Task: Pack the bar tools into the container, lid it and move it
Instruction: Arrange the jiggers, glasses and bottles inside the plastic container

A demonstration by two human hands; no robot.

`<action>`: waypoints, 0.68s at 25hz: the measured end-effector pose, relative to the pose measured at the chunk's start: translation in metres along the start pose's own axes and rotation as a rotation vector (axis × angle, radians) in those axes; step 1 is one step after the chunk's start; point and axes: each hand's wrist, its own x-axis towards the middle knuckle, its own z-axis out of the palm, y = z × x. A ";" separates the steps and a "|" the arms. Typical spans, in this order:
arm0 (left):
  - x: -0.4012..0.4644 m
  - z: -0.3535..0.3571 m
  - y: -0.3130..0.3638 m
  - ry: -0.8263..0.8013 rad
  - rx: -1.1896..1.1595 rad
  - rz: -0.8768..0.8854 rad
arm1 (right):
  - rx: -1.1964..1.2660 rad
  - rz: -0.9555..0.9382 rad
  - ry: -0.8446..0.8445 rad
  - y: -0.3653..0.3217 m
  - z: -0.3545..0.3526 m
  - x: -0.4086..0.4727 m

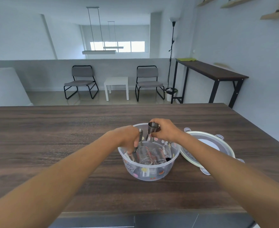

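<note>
A clear round plastic container [149, 173] with coloured dots stands on the dark wooden table [53, 137]. Inside it lie clear shot glasses [152, 155] and metal bar tools. My left hand [129, 137] reaches into the container's left side, shut on a steel jigger [140, 137]. My right hand [166, 130] hovers over the far rim, shut on a second steel jigger [152, 130], held upright and slightly tilted. The container's round lid [206, 145], white with grey clips, lies flat on the table to the right, touching or nearly touching the container.
Beyond the table's far edge are two grey chairs [81, 81], a small white side table [116, 87], a floor lamp and a dark high bench [211, 71] against the right wall. The table's near edge runs along the bottom.
</note>
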 end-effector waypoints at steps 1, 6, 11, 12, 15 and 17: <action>0.000 0.002 0.004 -0.044 0.037 -0.008 | -0.030 -0.007 0.012 -0.003 -0.001 0.002; 0.006 0.014 0.012 -0.167 0.211 -0.004 | -0.061 -0.022 0.042 -0.010 0.003 0.010; 0.007 0.016 0.019 -0.157 0.251 -0.009 | -0.201 0.031 0.028 -0.009 0.011 0.014; 0.007 0.014 0.019 -0.159 0.255 -0.005 | -0.243 0.042 0.042 -0.008 0.013 0.014; 0.003 0.007 0.018 -0.154 0.249 0.009 | -0.350 0.023 0.073 -0.007 0.019 0.013; 0.000 0.000 0.017 -0.157 0.204 0.002 | -0.398 0.004 0.060 -0.006 0.021 0.014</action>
